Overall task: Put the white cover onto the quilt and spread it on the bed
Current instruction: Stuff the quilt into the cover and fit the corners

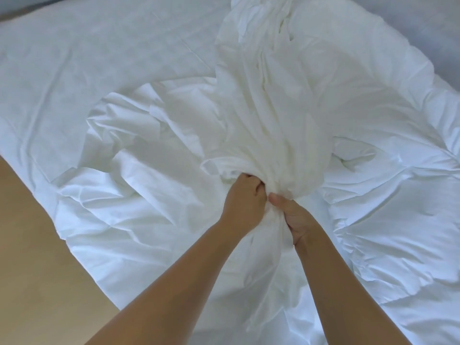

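Note:
A white cover (263, 115) lies bunched in a long ridge across the middle of the bed, running from the far side toward me. Both of my hands grip its gathered near end. My left hand (245, 195) has its fingers curled into the folds on the left. Beside it, my right hand (292, 216) clutches the same bunch, its thumb pointing up along the cloth. The puffy white quilt (388, 185) spreads out to the right, partly under the cover. More crumpled cover cloth lies flat on the left of my hands.
The bed (74, 58) carries a smooth white sheet at the upper left. A tan floor (37, 257) shows along the lower left, past the bed's edge. A grey surface (423, 18) borders the bed at the top right.

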`<act>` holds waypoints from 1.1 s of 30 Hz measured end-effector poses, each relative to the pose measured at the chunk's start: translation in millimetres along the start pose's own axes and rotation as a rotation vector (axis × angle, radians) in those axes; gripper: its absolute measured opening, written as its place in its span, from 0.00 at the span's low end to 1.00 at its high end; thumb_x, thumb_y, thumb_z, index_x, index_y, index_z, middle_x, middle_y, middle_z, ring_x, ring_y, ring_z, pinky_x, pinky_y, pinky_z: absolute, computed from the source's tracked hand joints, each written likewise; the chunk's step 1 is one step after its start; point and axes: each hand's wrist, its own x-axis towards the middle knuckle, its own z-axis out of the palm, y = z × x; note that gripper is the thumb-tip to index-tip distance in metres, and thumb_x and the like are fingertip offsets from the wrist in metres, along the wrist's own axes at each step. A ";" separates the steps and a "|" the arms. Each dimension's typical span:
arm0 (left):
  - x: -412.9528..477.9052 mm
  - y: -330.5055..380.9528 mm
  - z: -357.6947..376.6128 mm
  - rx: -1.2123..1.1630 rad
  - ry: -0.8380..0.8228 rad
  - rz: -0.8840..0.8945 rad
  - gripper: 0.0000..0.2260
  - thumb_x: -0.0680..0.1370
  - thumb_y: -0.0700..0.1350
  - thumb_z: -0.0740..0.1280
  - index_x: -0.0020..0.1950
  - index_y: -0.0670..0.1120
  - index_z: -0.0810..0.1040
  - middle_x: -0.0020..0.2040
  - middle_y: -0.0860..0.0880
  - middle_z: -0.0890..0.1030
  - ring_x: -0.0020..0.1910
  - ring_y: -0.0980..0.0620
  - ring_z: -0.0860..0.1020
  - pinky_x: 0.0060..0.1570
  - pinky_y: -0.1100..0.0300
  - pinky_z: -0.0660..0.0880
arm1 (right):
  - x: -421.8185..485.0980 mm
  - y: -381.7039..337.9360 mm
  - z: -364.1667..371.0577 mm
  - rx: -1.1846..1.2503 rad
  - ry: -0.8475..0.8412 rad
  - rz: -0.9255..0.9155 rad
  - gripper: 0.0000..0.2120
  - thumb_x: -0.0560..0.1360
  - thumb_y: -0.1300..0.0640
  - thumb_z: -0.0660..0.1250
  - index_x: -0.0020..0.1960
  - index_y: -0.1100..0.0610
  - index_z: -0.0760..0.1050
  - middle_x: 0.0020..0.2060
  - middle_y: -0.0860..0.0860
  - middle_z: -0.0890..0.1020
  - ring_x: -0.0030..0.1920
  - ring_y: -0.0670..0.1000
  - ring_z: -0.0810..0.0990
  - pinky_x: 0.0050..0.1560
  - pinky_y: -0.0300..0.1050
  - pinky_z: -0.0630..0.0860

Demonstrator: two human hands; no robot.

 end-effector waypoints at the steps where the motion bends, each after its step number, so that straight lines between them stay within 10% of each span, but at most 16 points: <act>1: -3.7 8.0 0.0 -0.062 -0.066 0.040 0.12 0.80 0.38 0.57 0.56 0.39 0.78 0.55 0.47 0.75 0.54 0.51 0.74 0.53 0.64 0.70 | -3.2 0.8 -0.3 0.085 -0.023 -0.039 0.30 0.42 0.55 0.86 0.43 0.58 0.85 0.42 0.57 0.85 0.42 0.54 0.85 0.38 0.48 0.81; 5: -14.6 24.4 -4.0 0.072 -0.229 0.208 0.11 0.81 0.42 0.56 0.53 0.43 0.77 0.53 0.51 0.75 0.51 0.55 0.73 0.53 0.65 0.71 | -13.8 1.4 4.9 0.148 -0.042 -0.228 0.27 0.40 0.55 0.84 0.38 0.57 0.85 0.38 0.54 0.85 0.38 0.52 0.85 0.34 0.44 0.80; 8: -20.9 17.7 -10.1 0.143 0.153 0.346 0.06 0.78 0.45 0.61 0.48 0.46 0.77 0.46 0.52 0.77 0.43 0.54 0.76 0.43 0.57 0.74 | -12.8 2.3 17.0 0.205 0.000 -0.272 0.08 0.63 0.59 0.70 0.40 0.60 0.85 0.38 0.58 0.85 0.38 0.55 0.84 0.36 0.45 0.80; 10: -18.9 3.1 -8.9 0.098 0.353 0.231 0.15 0.76 0.49 0.65 0.61 0.46 0.74 0.58 0.49 0.73 0.55 0.51 0.74 0.52 0.56 0.74 | -15.0 0.2 26.9 0.343 -0.066 -0.330 0.17 0.71 0.63 0.57 0.43 0.65 0.84 0.41 0.62 0.84 0.42 0.56 0.84 0.41 0.46 0.80; 13: -3.4 -21.6 -6.1 0.195 0.088 -0.205 0.27 0.77 0.57 0.64 0.72 0.46 0.65 0.66 0.46 0.69 0.66 0.46 0.68 0.64 0.52 0.67 | -20.1 -0.7 24.3 0.324 0.070 -0.415 0.26 0.75 0.63 0.53 0.26 0.59 0.82 0.28 0.52 0.82 0.29 0.49 0.82 0.28 0.38 0.77; 18: 0.0 -34.8 3.6 0.233 -0.020 -0.168 0.13 0.82 0.47 0.57 0.41 0.42 0.73 0.36 0.49 0.74 0.40 0.49 0.73 0.35 0.62 0.67 | -28.0 1.4 18.0 0.119 0.152 -0.289 0.31 0.79 0.66 0.50 0.23 0.58 0.80 0.24 0.51 0.80 0.24 0.48 0.80 0.24 0.36 0.75; 24: 1.0 -27.3 -0.1 -0.201 -0.096 -0.414 0.20 0.76 0.62 0.62 0.50 0.45 0.73 0.42 0.50 0.74 0.42 0.51 0.73 0.41 0.61 0.68 | -32.9 -4.0 18.7 0.071 0.117 -0.216 0.33 0.79 0.68 0.47 0.25 0.57 0.82 0.26 0.50 0.82 0.27 0.47 0.82 0.25 0.36 0.75; 31: -18.9 6.3 3.7 0.048 0.028 0.034 0.16 0.80 0.43 0.60 0.32 0.48 0.63 0.31 0.53 0.68 0.31 0.55 0.67 0.35 0.61 0.63 | -28.4 -1.1 8.2 0.058 0.132 -0.104 0.07 0.59 0.65 0.66 0.28 0.61 0.82 0.28 0.54 0.82 0.29 0.50 0.82 0.28 0.39 0.78; 33: -36.7 21.4 6.8 0.185 -0.082 0.273 0.14 0.81 0.46 0.58 0.35 0.49 0.66 0.34 0.53 0.71 0.34 0.56 0.69 0.37 0.61 0.65 | -24.1 -3.4 -0.6 0.040 0.186 -0.117 0.14 0.69 0.64 0.64 0.26 0.60 0.81 0.26 0.53 0.80 0.26 0.48 0.81 0.26 0.36 0.76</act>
